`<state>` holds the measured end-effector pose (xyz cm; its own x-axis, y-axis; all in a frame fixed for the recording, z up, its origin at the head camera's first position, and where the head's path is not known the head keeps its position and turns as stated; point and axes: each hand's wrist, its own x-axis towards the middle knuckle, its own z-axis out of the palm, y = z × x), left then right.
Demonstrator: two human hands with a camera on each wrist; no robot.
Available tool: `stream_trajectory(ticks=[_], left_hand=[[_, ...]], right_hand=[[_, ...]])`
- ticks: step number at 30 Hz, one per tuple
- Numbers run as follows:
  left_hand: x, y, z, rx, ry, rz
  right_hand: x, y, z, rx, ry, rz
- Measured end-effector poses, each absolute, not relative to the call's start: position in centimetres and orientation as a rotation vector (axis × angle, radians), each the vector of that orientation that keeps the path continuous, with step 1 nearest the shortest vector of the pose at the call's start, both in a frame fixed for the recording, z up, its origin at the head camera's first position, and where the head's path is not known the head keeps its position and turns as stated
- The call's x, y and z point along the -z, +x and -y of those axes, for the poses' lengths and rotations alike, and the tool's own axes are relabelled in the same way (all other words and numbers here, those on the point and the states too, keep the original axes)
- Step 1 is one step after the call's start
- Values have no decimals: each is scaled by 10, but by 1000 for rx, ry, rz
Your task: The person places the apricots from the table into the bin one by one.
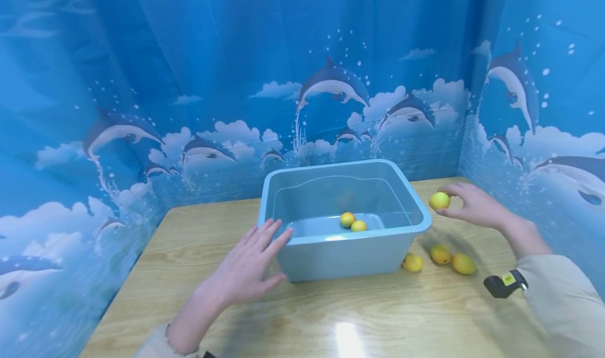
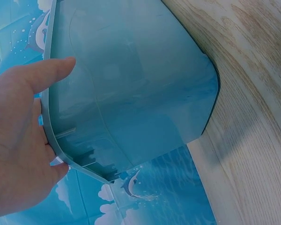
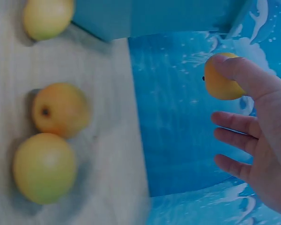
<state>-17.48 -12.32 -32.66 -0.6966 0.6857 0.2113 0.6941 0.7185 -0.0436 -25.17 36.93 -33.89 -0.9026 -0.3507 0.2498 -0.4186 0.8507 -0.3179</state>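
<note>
A light blue plastic bin (image 1: 337, 258) stands on the table with two yellow-orange mangoes inside, one of them a mango (image 1: 347, 220) at the back. My left hand (image 1: 252, 258) lies at the bin's front left corner, fingers straight and spread over the rim. In the left wrist view the thumb (image 2: 56, 72) extends along the outer wall. To the right of the bin, my right hand (image 1: 468, 206) pinches a yellow mango (image 1: 439, 201) between thumb and fingers, raised above the table. The right wrist view shows this mango (image 3: 220, 79) with the other fingers loosely apart from it.
Three more mangoes lie on the wooden table (image 1: 378, 311) right of the bin: a mango (image 1: 413, 262) close against its wall and a pair, including a mango (image 1: 464, 263), farther right. A blue dolphin-print curtain (image 1: 227, 85) hangs behind and along both sides.
</note>
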Motion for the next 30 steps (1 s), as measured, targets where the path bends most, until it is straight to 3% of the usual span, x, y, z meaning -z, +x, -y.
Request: stream_trajectory(ticks=[15,30], left_hand=[[324,-173,121,76,-1085,2762],[324,-175,122,74,-1102,2746]], right_hand=[[280,-265,-363,-486,549,2940],[236,-278,-327,-441,578,2937]])
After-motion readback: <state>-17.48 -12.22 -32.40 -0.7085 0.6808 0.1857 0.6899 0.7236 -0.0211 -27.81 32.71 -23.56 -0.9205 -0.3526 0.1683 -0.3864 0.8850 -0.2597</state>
